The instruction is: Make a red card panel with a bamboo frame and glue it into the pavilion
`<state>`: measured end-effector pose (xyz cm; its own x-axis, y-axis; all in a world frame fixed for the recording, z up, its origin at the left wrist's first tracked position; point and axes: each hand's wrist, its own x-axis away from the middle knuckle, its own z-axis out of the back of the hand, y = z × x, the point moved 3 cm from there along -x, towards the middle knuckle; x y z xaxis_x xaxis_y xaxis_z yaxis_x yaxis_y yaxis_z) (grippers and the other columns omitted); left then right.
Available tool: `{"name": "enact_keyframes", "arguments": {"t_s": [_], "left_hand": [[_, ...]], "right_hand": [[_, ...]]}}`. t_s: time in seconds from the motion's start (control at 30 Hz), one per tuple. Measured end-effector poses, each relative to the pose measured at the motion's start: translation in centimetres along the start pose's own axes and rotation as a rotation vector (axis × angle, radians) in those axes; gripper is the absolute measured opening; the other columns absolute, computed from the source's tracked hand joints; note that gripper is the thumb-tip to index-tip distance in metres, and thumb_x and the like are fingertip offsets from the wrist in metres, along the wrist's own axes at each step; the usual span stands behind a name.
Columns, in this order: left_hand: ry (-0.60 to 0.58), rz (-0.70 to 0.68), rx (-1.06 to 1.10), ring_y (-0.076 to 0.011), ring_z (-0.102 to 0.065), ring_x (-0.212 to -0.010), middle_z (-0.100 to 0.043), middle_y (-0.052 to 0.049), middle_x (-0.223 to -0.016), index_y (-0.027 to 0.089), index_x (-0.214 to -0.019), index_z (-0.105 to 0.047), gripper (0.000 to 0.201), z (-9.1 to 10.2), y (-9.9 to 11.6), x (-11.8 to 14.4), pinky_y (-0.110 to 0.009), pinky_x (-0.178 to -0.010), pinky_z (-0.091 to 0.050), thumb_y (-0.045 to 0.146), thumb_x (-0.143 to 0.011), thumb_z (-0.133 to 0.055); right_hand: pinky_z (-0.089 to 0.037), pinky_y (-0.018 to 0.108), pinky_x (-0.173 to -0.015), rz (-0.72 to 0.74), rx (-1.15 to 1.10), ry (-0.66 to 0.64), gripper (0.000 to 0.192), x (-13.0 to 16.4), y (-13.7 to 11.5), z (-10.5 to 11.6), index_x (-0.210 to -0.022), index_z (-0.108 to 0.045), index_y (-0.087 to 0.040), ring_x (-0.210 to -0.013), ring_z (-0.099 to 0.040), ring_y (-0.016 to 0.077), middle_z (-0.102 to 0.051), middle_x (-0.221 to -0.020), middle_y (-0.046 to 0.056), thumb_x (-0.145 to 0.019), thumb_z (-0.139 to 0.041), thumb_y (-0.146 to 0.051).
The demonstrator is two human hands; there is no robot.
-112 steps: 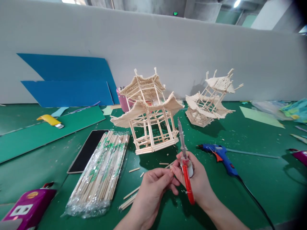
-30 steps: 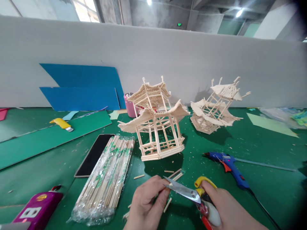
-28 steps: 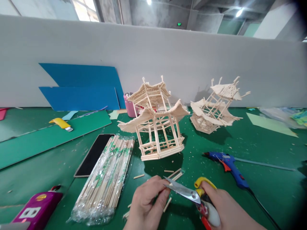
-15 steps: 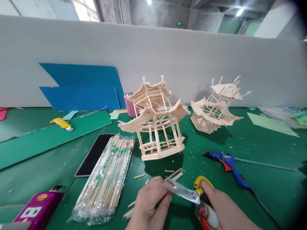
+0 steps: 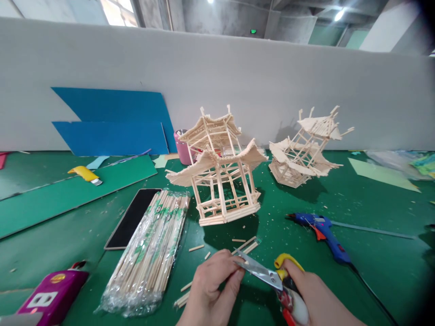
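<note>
Wooden stick pagodas, two: one at centre, one at far right. Scissors, one pair, near centre, blades slightly parted. Right hand: fingers curled round scissors handles. Left hand: thumb and forefinger pinched together on one small stick, mostly hidden, end showing at blades. Hot glue gun, one, at right. Plastic-wrapped chopstick bundle, one, at left. Yellow utility knife, one, far left.
</note>
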<state>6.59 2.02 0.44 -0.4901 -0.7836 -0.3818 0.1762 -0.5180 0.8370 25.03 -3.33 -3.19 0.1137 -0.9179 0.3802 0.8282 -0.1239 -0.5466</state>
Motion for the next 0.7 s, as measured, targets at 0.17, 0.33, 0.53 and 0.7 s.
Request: {"name": "enact_keyframes", "arguments": {"t_s": [0.17,0.33,0.53,0.7], "left_hand": [[-0.007,0.042,0.016,-0.0138,-0.053,-0.06,-0.062,-0.006,-0.066,0.014,-0.075,-0.063,0.02,-0.1,-0.1,0.0,-0.022,-0.056,-0.041,0.009,-0.082,-0.045],[-0.058,0.171,0.149,-0.0143,-0.056,-0.063,-0.065,-0.006,-0.069,0.016,-0.076,-0.066,0.018,0.2,-0.6,-0.3,-0.022,-0.059,-0.042,0.014,-0.08,-0.049],[-0.147,0.496,0.507,-0.0101,-0.047,-0.052,-0.059,-0.002,-0.059,0.015,-0.07,-0.07,0.016,0.1,-1.5,-0.2,-0.02,-0.048,-0.036,0.028,-0.073,-0.061],[-0.159,0.551,0.667,-0.0085,-0.042,-0.051,-0.056,0.0,-0.058,0.016,-0.07,-0.071,0.018,-0.2,-1.8,0.0,-0.02,-0.048,-0.032,0.034,-0.069,-0.066]], "right_hand": [[-0.037,0.028,-0.052,0.032,-0.018,0.003,0.035,-0.2,0.3,-0.2,-0.093,-0.037,-0.018,-0.057,-0.053,0.0198,-0.063,-0.069,0.005,-0.064,-0.053,-0.026],[-0.038,0.029,-0.056,0.032,0.016,0.037,0.027,-0.4,0.1,0.3,-0.089,-0.038,-0.02,-0.066,-0.056,0.0206,-0.061,-0.079,0.006,-0.068,-0.051,-0.027],[-0.038,0.029,-0.056,0.042,0.065,0.063,0.035,-0.3,0.0,1.7,-0.086,-0.041,-0.021,-0.066,-0.054,0.0195,-0.058,-0.08,0.003,-0.061,-0.061,-0.034],[-0.039,0.032,-0.061,0.059,0.095,0.044,0.04,-0.3,-0.2,2.3,-0.093,-0.043,-0.019,-0.073,-0.055,0.0229,-0.058,-0.086,0.007,-0.061,-0.061,-0.036]]}}
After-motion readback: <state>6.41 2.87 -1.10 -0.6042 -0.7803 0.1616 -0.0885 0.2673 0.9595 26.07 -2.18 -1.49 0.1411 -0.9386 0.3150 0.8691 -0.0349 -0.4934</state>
